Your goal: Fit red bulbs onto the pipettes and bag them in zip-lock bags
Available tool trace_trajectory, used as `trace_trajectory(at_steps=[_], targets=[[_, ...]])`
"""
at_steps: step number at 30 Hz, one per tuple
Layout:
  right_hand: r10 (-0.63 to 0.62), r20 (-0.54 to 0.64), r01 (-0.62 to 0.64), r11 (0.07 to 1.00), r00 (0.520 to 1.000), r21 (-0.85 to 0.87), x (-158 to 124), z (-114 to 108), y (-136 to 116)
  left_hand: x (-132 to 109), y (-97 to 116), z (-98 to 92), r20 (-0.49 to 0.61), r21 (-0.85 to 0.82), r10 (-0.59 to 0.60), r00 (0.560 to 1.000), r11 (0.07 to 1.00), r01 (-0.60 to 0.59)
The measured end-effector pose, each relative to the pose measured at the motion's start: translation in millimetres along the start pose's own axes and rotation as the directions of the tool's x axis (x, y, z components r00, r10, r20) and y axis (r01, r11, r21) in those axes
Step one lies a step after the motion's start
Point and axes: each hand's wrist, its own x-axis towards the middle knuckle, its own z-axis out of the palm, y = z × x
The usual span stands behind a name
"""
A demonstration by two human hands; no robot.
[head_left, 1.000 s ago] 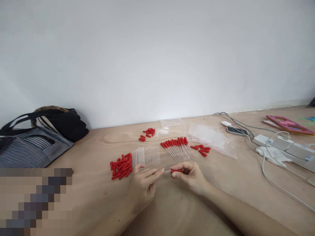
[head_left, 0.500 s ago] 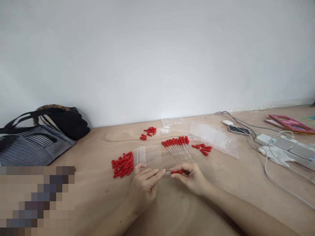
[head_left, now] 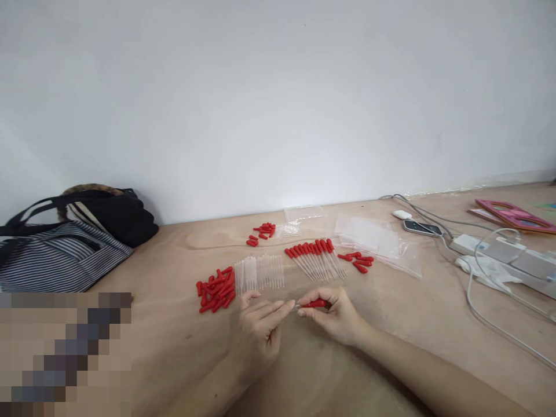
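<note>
My right hand (head_left: 336,315) pinches a red rubber bulb (head_left: 315,303) with a clear glass tube sticking out to the left. My left hand (head_left: 258,330) meets that tube's tip with its thumb and forefinger pinched. Just beyond the hands lie a heap of loose red bulbs (head_left: 216,288), a row of clear glass tubes (head_left: 259,272) and a row of finished droppers with red bulbs (head_left: 315,258). More red bulbs lie at the right (head_left: 358,262) and farther back (head_left: 262,231).
Clear plastic bags (head_left: 373,240) lie behind the droppers. A striped bag and a black bag (head_left: 69,243) sit at the left. At the right are a phone (head_left: 419,228), a power strip with cables (head_left: 499,255) and a pink board (head_left: 515,215). A white wall stands behind the wooden table (head_left: 174,341).
The hands have closed in slightly; the bare stretch of tube between them is shorter than a second ago.
</note>
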Motion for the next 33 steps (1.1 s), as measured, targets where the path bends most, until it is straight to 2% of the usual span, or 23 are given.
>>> trace_trajectory(at_steps=[10,12,15,18,24,29,33], targets=[[-0.097,0.072,0.102,0.992,0.993,-0.068,2.8,-3.0,0.3,-2.1,1.2,1.8,0.045,-0.034,-0.019,0.999,0.999,0.021],[-0.055,0.111,0.059,0.998,0.992,-0.031,4.0,-3.9,-0.1,-0.8,1.4,1.4,0.054,-0.043,-0.036,0.998,0.998,0.038],[0.079,0.175,-0.106,0.983,0.981,0.148,5.6,-6.5,-0.5,1.4,1.1,0.0,0.072,-0.033,-0.06,0.996,0.998,0.062],[0.159,0.146,-0.19,0.955,0.976,0.229,6.5,-10.4,-0.1,1.7,-0.1,-0.8,0.076,-0.007,-0.056,0.996,0.998,0.056],[0.112,0.067,-0.12,0.985,0.991,0.126,6.0,-9.6,-0.7,-1.6,-1.5,2.6,0.04,0.001,-0.025,0.999,1.0,0.025],[0.124,-0.002,-0.122,0.982,0.992,0.144,5.3,-0.4,3.8,-1.8,0.2,5.6,0.013,-0.002,-0.054,0.998,0.999,0.054],[0.17,-0.022,-0.16,0.958,0.985,0.237,5.8,-0.2,7.3,-1.4,1.9,7.5,0.039,-0.048,-0.108,0.993,0.993,0.11]])
